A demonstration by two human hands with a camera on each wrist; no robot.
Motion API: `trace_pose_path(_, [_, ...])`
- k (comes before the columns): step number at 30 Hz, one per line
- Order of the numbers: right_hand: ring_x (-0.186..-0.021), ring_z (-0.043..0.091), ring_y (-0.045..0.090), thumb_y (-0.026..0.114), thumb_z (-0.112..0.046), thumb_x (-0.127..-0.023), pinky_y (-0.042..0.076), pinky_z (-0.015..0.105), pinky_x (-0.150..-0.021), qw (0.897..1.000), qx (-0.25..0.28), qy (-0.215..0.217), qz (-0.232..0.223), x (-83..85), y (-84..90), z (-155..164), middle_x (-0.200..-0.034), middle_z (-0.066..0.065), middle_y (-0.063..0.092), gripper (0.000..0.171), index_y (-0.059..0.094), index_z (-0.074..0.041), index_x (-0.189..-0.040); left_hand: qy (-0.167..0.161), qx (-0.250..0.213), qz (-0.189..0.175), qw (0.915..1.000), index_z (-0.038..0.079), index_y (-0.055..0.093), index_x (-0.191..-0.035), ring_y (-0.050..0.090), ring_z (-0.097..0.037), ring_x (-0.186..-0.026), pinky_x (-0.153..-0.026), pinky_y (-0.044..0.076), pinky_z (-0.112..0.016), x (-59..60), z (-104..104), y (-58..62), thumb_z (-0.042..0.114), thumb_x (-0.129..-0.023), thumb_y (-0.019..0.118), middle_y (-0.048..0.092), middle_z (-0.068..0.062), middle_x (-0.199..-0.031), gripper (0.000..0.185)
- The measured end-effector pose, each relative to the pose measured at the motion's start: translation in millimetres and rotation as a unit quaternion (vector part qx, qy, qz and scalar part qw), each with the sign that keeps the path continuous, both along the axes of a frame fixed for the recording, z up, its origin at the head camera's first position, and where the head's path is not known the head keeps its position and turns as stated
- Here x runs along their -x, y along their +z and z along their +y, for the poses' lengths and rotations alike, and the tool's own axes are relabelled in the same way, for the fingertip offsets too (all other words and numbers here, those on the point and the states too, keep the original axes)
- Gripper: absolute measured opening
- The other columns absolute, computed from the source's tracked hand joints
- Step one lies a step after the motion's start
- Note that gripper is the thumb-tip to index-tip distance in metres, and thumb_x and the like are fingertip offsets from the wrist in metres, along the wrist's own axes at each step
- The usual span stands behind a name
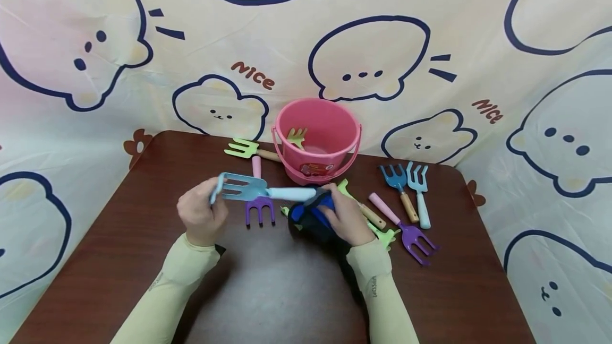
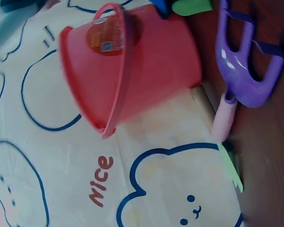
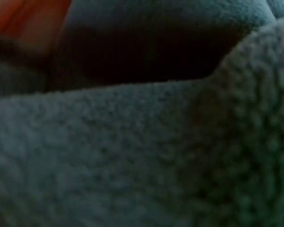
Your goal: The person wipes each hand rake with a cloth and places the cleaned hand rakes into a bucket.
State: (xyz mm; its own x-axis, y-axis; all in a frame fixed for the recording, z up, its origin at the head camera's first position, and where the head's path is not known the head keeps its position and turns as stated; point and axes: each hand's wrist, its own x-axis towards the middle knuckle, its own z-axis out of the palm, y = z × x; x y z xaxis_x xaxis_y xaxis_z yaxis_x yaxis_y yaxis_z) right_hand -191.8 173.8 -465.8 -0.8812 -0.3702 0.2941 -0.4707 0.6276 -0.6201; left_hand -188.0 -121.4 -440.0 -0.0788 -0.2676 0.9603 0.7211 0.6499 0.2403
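My left hand [image 1: 203, 212] pinches the tine end of a light blue toy garden fork [image 1: 244, 188], held level above the table. In the left wrist view a blurred stretch of its pale handle [image 2: 7, 30] shows at the upper left. My right hand [image 1: 348, 215] grips a black and blue item [image 1: 313, 219], soft-looking, its kind unclear, at the end of the fork's handle. A dark strip trails from it under the right forearm. Beneath the blue fork lies a purple toy fork [image 1: 260, 207] with a pink handle. Blurred fabric fills the right wrist view.
A pink bucket [image 1: 311, 166] stands at the table's back, a green fork head inside. Left of it lies a green fork [image 1: 243, 148]. On the right are green tools [image 1: 373, 215], a purple fork [image 1: 415, 238], a dark blue fork [image 1: 396, 178] and another light blue fork [image 1: 421, 187].
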Motion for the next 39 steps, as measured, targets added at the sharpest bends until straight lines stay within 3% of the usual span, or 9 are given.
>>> trace_pose_path(4, [-0.113,0.034,0.069,0.06,-0.011,-0.105,0.053,0.056,-0.102,0.998,0.051,-0.046,-0.009,5.1,-1.5,21.0,-0.126,0.017,0.069,0.028,0.051,-0.006,-0.131,0.02,-0.083,-0.019,0.9962,-0.01,0.062,-0.09,0.043,-0.032,-0.048,-0.055,0.041,-0.02,1.4,-2.1,5.6,0.032,-0.106,0.058,0.061,-0.024,-0.069,0.046])
trace_pose_path(7, [-0.114,0.034,0.067,0.059,-0.014,-0.106,0.051,0.059,-0.104,0.994,0.092,-0.062,-0.023,7.3,-0.7,34.0,-0.129,0.018,0.067,0.027,0.05,-0.006,-0.13,0.019,-0.092,-0.026,0.9952,-0.011,0.061,-0.091,0.043,-0.034,-0.049,-0.064,0.043,-0.013,3.1,-1.7,7.8,0.031,-0.106,0.058,0.061,-0.026,-0.07,0.045])
trace_pose_path(12, [-0.116,0.034,0.066,0.059,-0.022,-0.107,0.05,0.059,-0.106,0.99,0.114,-0.066,-0.046,9.2,1.9,40.9,-0.131,0.016,0.067,0.029,0.051,-0.009,-0.131,0.012,-0.1,-0.05,0.9937,-0.01,0.06,-0.097,0.046,-0.033,-0.05,-0.065,0.043,-0.011,7.7,1.6,11.3,0.028,-0.107,0.056,0.061,-0.026,-0.071,0.04])
trace_pose_path(16, [-0.116,0.034,0.066,0.059,-0.021,-0.107,0.051,0.059,-0.106,0.99,0.118,-0.065,-0.047,9.5,2.5,40.0,-0.131,0.015,0.067,0.028,0.053,-0.01,-0.131,0.001,-0.131,-0.092,0.9871,-0.011,0.061,-0.101,0.054,-0.031,-0.057,-0.074,0.044,-0.006,13.4,5.3,17.8,0.01,-0.105,0.056,0.062,-0.026,-0.074,0.022])
trace_pose_path(20, [-0.115,0.032,0.066,0.061,-0.02,-0.106,0.051,0.058,-0.105,0.989,0.125,-0.061,-0.049,9.3,2.2,37.0,-0.13,0.014,0.068,0.027,0.054,-0.01,-0.131,0.006,-0.138,-0.142,0.9802,-0.012,0.061,-0.103,0.056,-0.027,-0.061,-0.068,0.044,-0.012,27.9,11.8,27.8,-0.002,-0.102,0.056,0.063,-0.025,-0.074,0.011])
trace_pose_path(25, [-0.117,0.032,0.066,0.061,-0.022,-0.106,0.051,0.057,-0.106,0.988,0.122,-0.07,-0.062,7.2,2.8,35.8,-0.13,0.012,0.068,0.027,0.055,-0.013,-0.13,0.044,-0.067,-0.216,0.9731,-0.007,0.064,-0.106,0.053,-0.03,-0.053,-0.053,0.04,-0.035,63.2,23.8,37.1,0.011,-0.106,0.054,0.066,-0.022,-0.075,0.02])
trace_pose_path(28, [-0.117,0.033,0.066,0.062,-0.022,-0.105,0.051,0.058,-0.106,0.987,0.12,-0.078,-0.068,6.5,3.4,36.9,-0.131,0.013,0.068,0.027,0.056,-0.012,-0.129,0.049,-0.026,-0.289,0.9557,-0.002,0.062,-0.112,0.05,-0.034,-0.051,-0.051,0.035,-0.044,84.5,31.3,37.3,0.022,-0.11,0.047,0.061,-0.019,-0.068,0.029])
trace_pose_path(33, [-0.12,0.036,0.066,0.062,-0.022,-0.105,0.049,0.06,-0.107,0.987,0.118,-0.082,-0.078,7.5,4.3,38.1,-0.134,0.015,0.067,0.029,0.055,-0.01,-0.13,0.032,0.007,-0.417,0.9084,0.004,0.059,-0.12,0.062,-0.036,-0.066,-0.062,0.044,-0.05,110.5,40.9,30.8,0.032,-0.113,0.038,0.07,-0.017,-0.082,0.035])
trace_pose_path(39, [-0.119,0.035,0.066,0.063,-0.024,-0.105,0.049,0.059,-0.107,0.987,0.113,-0.083,-0.08,8.0,5.8,36.9,-0.133,0.015,0.068,0.03,0.056,-0.01,-0.131,0.022,0.05,-0.492,0.8691,0.006,0.06,-0.12,0.069,-0.04,-0.084,-0.071,0.05,-0.056,125.0,46.5,26.5,0.03,-0.109,0.046,0.075,-0.018,-0.097,0.03])
